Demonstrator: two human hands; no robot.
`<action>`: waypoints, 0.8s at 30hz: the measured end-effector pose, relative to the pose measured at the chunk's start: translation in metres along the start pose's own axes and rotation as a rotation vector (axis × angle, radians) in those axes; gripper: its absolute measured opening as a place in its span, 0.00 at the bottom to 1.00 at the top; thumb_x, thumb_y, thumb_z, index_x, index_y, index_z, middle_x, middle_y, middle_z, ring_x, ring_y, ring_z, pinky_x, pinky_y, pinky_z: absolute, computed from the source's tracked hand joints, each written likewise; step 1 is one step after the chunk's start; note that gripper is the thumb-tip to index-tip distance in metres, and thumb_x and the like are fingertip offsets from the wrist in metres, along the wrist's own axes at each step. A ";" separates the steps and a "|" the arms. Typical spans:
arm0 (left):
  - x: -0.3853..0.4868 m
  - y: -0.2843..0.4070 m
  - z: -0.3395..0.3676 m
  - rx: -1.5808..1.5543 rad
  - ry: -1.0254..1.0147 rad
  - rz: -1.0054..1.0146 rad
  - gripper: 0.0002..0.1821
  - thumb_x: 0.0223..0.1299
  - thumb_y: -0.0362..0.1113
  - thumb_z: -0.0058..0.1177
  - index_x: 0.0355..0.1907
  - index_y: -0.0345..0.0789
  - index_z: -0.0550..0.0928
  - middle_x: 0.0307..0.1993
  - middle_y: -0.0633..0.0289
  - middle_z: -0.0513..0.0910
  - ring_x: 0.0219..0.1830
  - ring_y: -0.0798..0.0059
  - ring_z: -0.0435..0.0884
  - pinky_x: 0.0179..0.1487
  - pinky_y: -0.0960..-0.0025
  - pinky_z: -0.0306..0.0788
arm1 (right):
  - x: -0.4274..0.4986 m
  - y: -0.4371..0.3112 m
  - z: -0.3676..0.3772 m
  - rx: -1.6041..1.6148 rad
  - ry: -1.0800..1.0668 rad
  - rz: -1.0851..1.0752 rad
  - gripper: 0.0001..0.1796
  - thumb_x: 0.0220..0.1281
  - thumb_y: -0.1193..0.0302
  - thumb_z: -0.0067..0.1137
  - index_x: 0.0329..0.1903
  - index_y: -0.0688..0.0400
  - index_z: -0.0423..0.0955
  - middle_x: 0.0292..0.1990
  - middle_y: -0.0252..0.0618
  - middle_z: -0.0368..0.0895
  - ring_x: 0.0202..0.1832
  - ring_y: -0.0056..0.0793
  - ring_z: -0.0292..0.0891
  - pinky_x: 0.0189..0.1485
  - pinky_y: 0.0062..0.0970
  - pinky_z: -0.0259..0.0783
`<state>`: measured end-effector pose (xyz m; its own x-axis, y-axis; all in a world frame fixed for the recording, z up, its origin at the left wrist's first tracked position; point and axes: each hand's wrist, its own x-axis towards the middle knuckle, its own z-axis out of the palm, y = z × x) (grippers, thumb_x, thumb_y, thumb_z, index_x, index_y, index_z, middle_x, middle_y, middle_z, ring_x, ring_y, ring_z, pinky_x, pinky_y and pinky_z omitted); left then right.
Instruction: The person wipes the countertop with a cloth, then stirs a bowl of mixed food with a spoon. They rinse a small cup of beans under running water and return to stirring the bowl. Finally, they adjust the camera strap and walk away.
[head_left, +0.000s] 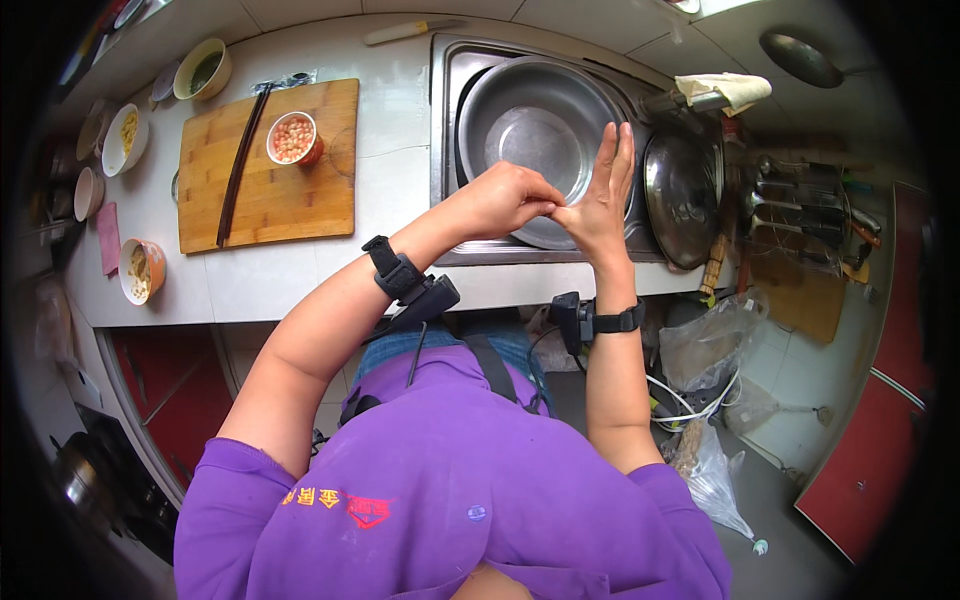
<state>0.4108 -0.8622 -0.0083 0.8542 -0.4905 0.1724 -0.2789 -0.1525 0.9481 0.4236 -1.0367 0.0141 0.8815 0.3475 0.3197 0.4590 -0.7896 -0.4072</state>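
My left hand (511, 196) reaches over the sink with its fingers curled together. Its fingertips meet the thumb side of my right hand (600, 210); whether something small is pinched there is hidden. On the right hand, the longer fingers point up and away, and no object shows in it. Beneath both hands, a large grey metal basin (495, 90) sits in the stainless steel sink (444, 142). To the left, a wooden cutting board (315, 202) bears dark chopsticks (244, 165) and a cup of pinkish diced food (294, 139).
Several bowls stand left of the board, among them an orange patterned bowl (154, 270); a pink cloth (109, 238) lies nearby. A knife (397, 32) rests behind the sink. Right of the basin are a metal lid (681, 199), a faucet with a cloth (724, 88) and hanging utensils (795, 210).
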 end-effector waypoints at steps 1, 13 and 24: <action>0.002 -0.003 0.002 0.030 0.026 -0.048 0.10 0.54 0.28 0.56 0.40 0.33 0.84 0.33 0.54 0.83 0.36 0.63 0.83 0.43 0.66 0.76 | -0.003 0.002 -0.003 -0.016 -0.014 0.040 0.69 0.27 0.62 0.79 0.74 0.46 0.40 0.70 0.57 0.40 0.71 0.58 0.40 0.70 0.48 0.46; 0.022 -0.039 0.020 0.466 0.434 -0.206 0.07 0.43 0.34 0.67 0.26 0.36 0.85 0.46 0.62 0.79 0.46 0.63 0.75 0.52 0.62 0.69 | -0.021 0.049 -0.032 0.176 0.167 0.430 0.08 0.51 0.75 0.68 0.30 0.63 0.76 0.16 0.30 0.70 0.19 0.16 0.66 0.25 0.20 0.66; 0.061 -0.006 0.075 0.515 0.303 0.243 0.33 0.47 0.19 0.44 0.62 0.34 0.68 0.62 0.49 0.68 0.67 0.54 0.62 0.69 0.55 0.55 | -0.002 0.090 -0.011 1.379 0.079 0.860 0.37 0.69 0.57 0.49 0.72 0.56 0.45 0.68 0.56 0.53 0.62 0.43 0.64 0.61 0.35 0.63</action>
<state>0.4321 -0.9558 -0.0235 0.8049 -0.3105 0.5057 -0.5910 -0.4967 0.6357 0.4617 -1.1139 -0.0142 0.9283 0.0081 -0.3718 -0.3552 0.3157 -0.8799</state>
